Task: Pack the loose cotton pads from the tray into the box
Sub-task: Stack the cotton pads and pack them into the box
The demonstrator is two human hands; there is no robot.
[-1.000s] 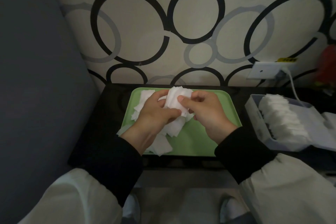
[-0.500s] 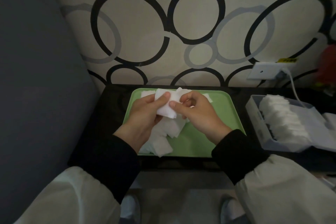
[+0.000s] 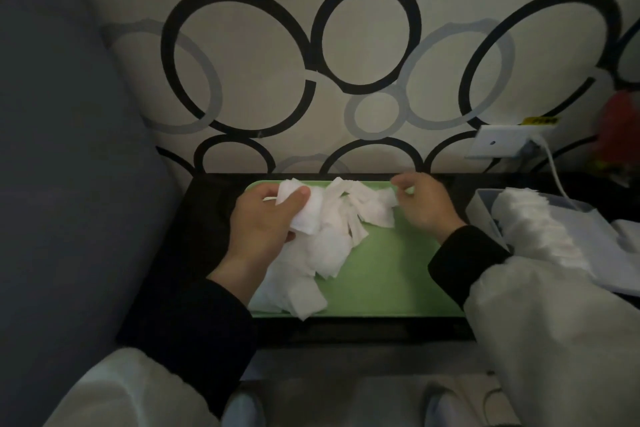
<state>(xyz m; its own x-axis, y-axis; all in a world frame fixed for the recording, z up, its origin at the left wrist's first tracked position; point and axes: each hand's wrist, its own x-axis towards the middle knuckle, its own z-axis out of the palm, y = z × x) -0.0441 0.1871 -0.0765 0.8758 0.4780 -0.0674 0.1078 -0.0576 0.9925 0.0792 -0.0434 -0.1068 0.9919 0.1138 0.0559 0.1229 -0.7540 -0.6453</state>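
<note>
Dim light, view from above. Green tray (image 3: 388, 288) flat on dark table (image 3: 207, 239), hard against ring-patterned wall (image 3: 263, 55).

Loose cotton pads (image 3: 329, 250) heaped across left and middle of tray. White, square-cut, overlapping anyhow. A few trailing toward near-left corner, one poking over front rim.

Left hand (image 3: 263, 222) over left part of tray. Thumb and fingers curled tight round small wad of pads (image 3: 306, 217), thumb on top, wad raised just above heap.

Right hand (image 3: 424, 206) at far rim of tray, right of heap, fingers bent inward and bunched together. Thumb and forefinger apparently nipping edge of single pad (image 3: 386, 199) at heap's right end; too blurred to be sure of contact.

Box (image 3: 483, 206) on table just right of tray, pale, open on top, apart from both hands. Packed pads (image 3: 533, 225) standing on edge in a row inside, filling most of visible length. Near end of row hidden behind right sleeve (image 3: 554, 322).

Black cuffs under white sleeves on both arms. Wall socket (image 3: 498, 146) above box, white cable (image 3: 554, 173) dropping from it toward back of box. Red object (image 3: 620, 128) at far right, not identifiable. Grey upholstered surface (image 3: 59, 149) filling left side.
</note>
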